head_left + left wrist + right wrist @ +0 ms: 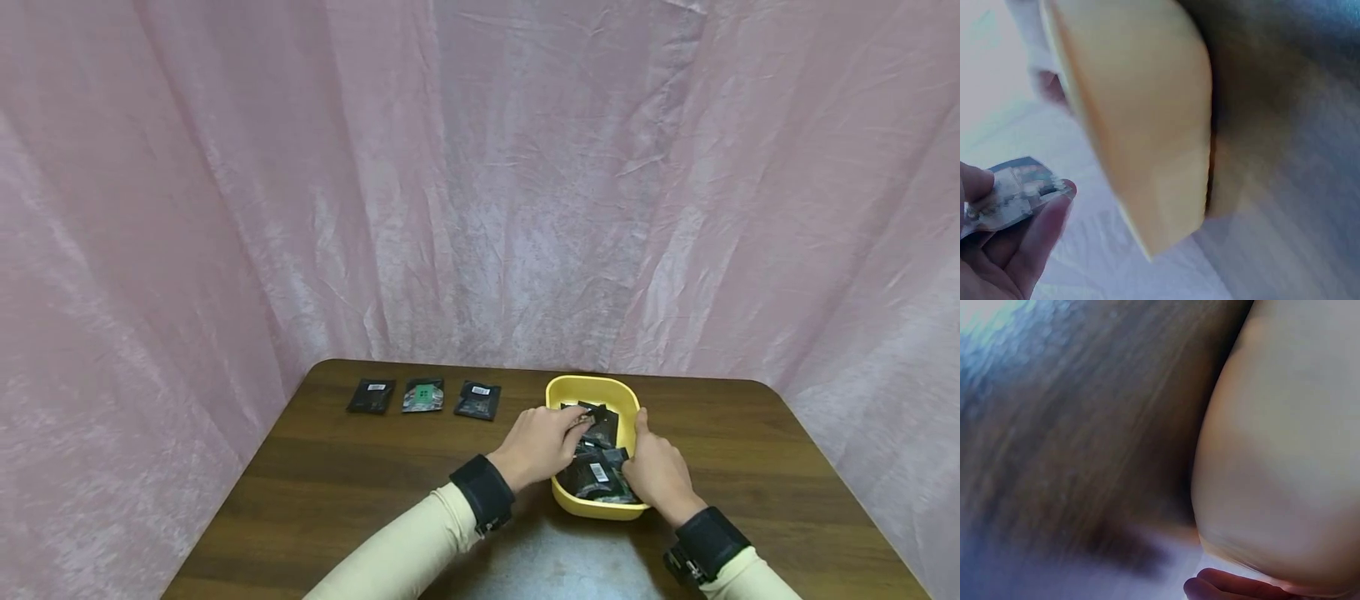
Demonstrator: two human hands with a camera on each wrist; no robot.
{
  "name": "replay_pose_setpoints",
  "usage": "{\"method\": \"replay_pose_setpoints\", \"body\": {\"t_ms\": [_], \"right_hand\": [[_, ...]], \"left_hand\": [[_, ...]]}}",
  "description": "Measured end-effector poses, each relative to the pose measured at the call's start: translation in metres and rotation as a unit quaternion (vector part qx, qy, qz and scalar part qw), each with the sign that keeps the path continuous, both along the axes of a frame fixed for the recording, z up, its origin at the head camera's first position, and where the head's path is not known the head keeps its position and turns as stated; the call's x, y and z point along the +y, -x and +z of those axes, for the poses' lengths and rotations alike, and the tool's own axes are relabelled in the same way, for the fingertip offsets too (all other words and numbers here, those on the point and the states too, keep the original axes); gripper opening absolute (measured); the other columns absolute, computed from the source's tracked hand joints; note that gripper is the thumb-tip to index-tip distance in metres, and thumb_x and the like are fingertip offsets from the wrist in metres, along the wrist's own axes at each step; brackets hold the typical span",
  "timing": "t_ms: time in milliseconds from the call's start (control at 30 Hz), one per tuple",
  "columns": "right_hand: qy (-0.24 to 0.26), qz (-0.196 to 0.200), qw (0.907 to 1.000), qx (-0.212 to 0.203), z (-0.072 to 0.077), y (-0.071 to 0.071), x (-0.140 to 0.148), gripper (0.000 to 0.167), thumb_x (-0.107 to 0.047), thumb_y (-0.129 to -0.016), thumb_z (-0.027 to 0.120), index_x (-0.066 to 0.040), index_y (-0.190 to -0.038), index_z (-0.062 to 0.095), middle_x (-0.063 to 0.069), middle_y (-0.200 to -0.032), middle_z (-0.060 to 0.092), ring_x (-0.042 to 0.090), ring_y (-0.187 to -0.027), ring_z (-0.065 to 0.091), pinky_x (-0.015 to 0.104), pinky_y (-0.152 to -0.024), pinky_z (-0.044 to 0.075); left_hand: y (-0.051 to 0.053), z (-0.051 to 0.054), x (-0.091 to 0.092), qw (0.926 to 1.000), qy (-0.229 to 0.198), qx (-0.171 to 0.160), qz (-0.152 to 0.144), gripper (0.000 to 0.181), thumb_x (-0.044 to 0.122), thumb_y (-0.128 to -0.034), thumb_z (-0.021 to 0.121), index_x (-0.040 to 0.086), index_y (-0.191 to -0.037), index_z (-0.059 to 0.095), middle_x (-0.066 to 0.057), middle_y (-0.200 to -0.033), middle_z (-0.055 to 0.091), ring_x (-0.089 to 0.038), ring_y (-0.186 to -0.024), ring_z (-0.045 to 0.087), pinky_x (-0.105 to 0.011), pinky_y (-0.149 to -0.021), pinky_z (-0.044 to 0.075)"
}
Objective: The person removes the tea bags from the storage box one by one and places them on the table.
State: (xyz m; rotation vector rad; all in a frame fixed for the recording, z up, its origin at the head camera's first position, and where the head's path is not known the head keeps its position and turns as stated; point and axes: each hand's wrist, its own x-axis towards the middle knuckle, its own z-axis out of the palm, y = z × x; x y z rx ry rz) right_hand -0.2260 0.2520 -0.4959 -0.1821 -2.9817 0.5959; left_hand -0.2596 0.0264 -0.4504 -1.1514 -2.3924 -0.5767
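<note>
My left hand (536,446) is over the left side of a yellow plastic basket (592,385). It pinches a small flat packet (1013,197) between thumb and fingers; the left wrist view shows a pale, patterned face on it. Inside the basket lie several dark packets (585,475), one with a white label. On the basket's right side, my right hand (660,471) grips the rim, its thumb pointing away from me. Fingertips (1210,584) of that hand show low in the right wrist view, by the basket wall; the rest of its grip is hidden.
Three packets lie in a row near the back of the wooden table (360,475): a dark one (371,396) at left, one with a green patch (423,395), and another dark one (477,401). A pink curtain (480,183) hangs behind the table.
</note>
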Motion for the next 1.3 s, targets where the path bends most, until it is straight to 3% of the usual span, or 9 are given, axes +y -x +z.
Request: {"method": "replay_pose_setpoints", "body": {"t_ms": [133, 267, 400, 533, 667, 867, 967, 1067, 1300], "right_hand": [[-0.003, 0.001, 1.0000, -0.001, 0.001, 0.000, 0.000, 0.097, -0.005, -0.081, 0.066, 0.013, -0.164, 0.018, 0.034, -0.107, 0.074, 0.033, -0.072, 0.067, 0.051, -0.064, 0.052], [-0.006, 0.002, 1.0000, -0.004, 0.001, 0.001, -0.001, 0.097, -0.006, -0.082, 0.067, 0.013, -0.164, 0.018, 0.032, -0.105, 0.074, 0.031, -0.070, 0.064, 0.049, -0.062, 0.051], [-0.008, 0.003, 1.0000, -0.003, 0.001, 0.001, -0.001, 0.097, -0.006, -0.082, 0.068, 0.013, -0.164, 0.018, 0.032, -0.106, 0.073, 0.030, -0.070, 0.064, 0.049, -0.062, 0.051], [-0.010, 0.005, 0.9999, 0.002, 0.002, 0.000, -0.002, 0.097, -0.006, -0.082, 0.067, 0.014, -0.163, 0.019, 0.035, -0.108, 0.073, 0.034, -0.074, 0.068, 0.053, -0.065, 0.053], [-0.009, 0.005, 0.9999, 0.003, 0.003, -0.001, -0.002, 0.097, -0.005, -0.081, 0.067, 0.014, -0.163, 0.019, 0.036, -0.107, 0.073, 0.035, -0.074, 0.068, 0.053, -0.065, 0.053], [-0.004, -0.001, 1.0000, -0.006, 0.003, -0.001, -0.002, 0.097, -0.005, -0.083, 0.066, 0.014, -0.164, 0.017, 0.034, -0.108, 0.073, 0.031, -0.071, 0.064, 0.050, -0.064, 0.051], [-0.004, -0.001, 1.0000, -0.006, 0.002, -0.001, -0.001, 0.097, -0.005, -0.082, 0.066, 0.013, -0.164, 0.017, 0.035, -0.109, 0.073, 0.031, -0.071, 0.064, 0.050, -0.064, 0.051], [-0.004, 0.000, 1.0000, -0.003, 0.001, -0.001, -0.001, 0.097, -0.005, -0.082, 0.066, 0.013, -0.164, 0.017, 0.034, -0.107, 0.073, 0.030, -0.070, 0.063, 0.049, -0.062, 0.051], [0.001, -0.003, 1.0000, -0.001, 0.001, 0.000, -0.001, 0.097, -0.005, -0.082, 0.065, 0.012, -0.165, 0.018, 0.032, -0.105, 0.074, 0.028, -0.068, 0.060, 0.045, -0.060, 0.049]], "left_hand": [[0.002, 0.006, -0.008, 0.9984, -0.019, -0.051, 0.014, 0.014, 0.027, -0.1114, 0.057, 0.017, -0.110, 0.067, 0.008, -0.076, 0.065, 0.000, -0.059, 0.052, -0.017, -0.054, 0.041], [0.004, 0.006, -0.017, 0.9925, -0.053, -0.102, 0.041, 0.015, 0.026, -0.1115, 0.057, 0.012, -0.116, 0.059, 0.002, -0.078, 0.068, -0.001, -0.058, 0.052, -0.015, -0.050, 0.038], [0.008, 0.007, -0.027, 0.9868, -0.102, -0.109, 0.062, 0.014, 0.022, -0.1095, 0.062, 0.009, -0.109, 0.055, -0.005, -0.082, 0.073, -0.002, -0.057, 0.053, -0.014, -0.047, 0.038], [0.012, 0.006, -0.036, 0.9854, -0.134, -0.075, 0.074, 0.013, 0.020, -0.1056, 0.068, 0.009, -0.101, 0.063, -0.007, -0.082, 0.077, -0.003, -0.058, 0.058, -0.012, -0.050, 0.040], [0.018, 0.002, -0.046, 0.9853, -0.135, -0.016, 0.103, 0.010, 0.021, -0.1016, 0.074, 0.012, -0.097, 0.074, -0.002, -0.085, 0.080, -0.008, -0.065, 0.070, -0.017, -0.057, 0.050], [0.028, -0.010, -0.055, 0.9752, -0.099, 0.072, 0.184, 0.004, 0.020, -0.0980, 0.078, 0.019, -0.094, 0.080, 0.004, -0.083, 0.078, -0.014, -0.065, 0.074, -0.029, -0.056, 0.056], [0.034, -0.017, -0.056, 0.9697, -0.075, 0.098, 0.211, 0.005, 0.017, -0.0957, 0.079, 0.020, -0.092, 0.081, 0.005, -0.082, 0.076, -0.015, -0.064, 0.073, -0.032, -0.053, 0.056], [0.040, -0.024, -0.055, 0.9689, -0.048, 0.098, 0.222, 0.005, 0.014, -0.0937, 0.079, 0.018, -0.094, 0.082, 0.002, -0.084, 0.074, -0.018, -0.070, 0.074, -0.034, -0.057, 0.060], [0.049, -0.038, -0.042, 0.9722, 0.042, 0.057, 0.223, 0.010, 0.010, -0.0938, 0.075, 0.012, -0.100, 0.083, -0.005, -0.096, 0.067, -0.020, -0.081, 0.071, -0.033, -0.065, 0.063]]}}
